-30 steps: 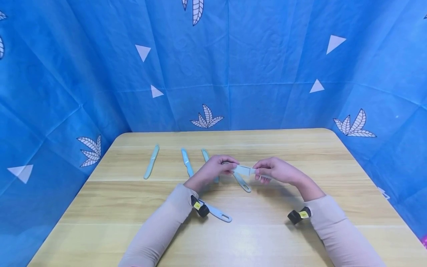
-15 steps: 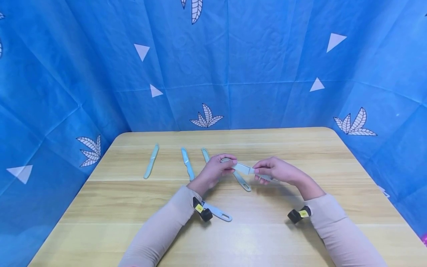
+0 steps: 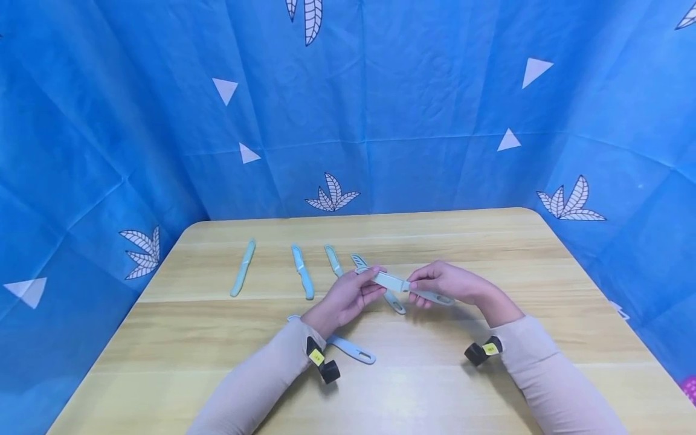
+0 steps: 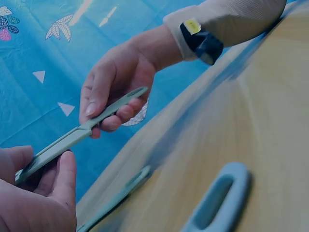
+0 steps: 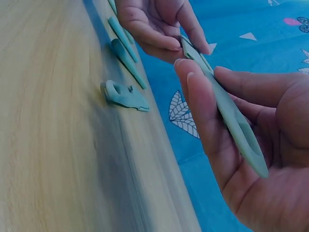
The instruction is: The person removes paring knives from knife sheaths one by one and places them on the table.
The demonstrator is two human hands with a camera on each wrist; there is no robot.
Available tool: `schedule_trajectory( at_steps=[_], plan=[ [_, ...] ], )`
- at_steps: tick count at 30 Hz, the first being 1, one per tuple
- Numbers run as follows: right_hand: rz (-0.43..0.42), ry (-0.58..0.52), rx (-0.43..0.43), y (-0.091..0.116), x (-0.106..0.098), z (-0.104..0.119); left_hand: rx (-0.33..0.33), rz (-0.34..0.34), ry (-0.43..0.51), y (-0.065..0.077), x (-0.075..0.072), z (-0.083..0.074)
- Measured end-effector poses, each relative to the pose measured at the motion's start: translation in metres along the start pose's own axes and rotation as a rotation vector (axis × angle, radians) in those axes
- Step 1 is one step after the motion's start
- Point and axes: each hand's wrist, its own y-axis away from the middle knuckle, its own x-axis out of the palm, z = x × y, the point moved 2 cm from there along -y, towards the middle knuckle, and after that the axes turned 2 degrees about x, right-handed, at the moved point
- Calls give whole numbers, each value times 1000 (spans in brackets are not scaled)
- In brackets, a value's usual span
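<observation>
A pale green paring knife is held above the table between both hands, its blade end covered by a matching sheath. My left hand pinches the far end of the sheath between thumb and fingers. At the other end, my right hand grips the knife by its slotted handle, close to where the sheath begins. From the left wrist, the sheath and handle form one straight line. The right wrist view shows the handle lying along the fingers, with the thumb against it.
Three similar sheathed knives, a left one, a middle one and a partly covered one, lie toward the back left. Another knife lies under the hands. A bluish knife is partly hidden beneath the left forearm.
My left hand has rolled and dropped slightly, its fingers now lower under the sheath. The knife has turned a little, showing more of its handle. The head view has shifted slightly.
</observation>
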Motion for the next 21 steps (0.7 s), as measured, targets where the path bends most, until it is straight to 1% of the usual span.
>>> schedule_trajectory(
  at_steps=[4, 8, 12, 15, 21],
  plan=[
    [9, -6, 10, 0, 3, 1, -26, 36, 19, 8, -1, 4],
    [28, -33, 38, -2, 6, -1, -47, 47, 17, 15, -3, 7],
    [56, -74, 54, -5, 10, -4, -42, 44, 31, 19, -5, 8],
    [75, -94, 61, -7, 14, -5, -35, 42, 62, 21, -7, 9],
    [104, -89, 65, -8, 19, -6, -17, 62, 117, 22, -8, 11]
  ],
)
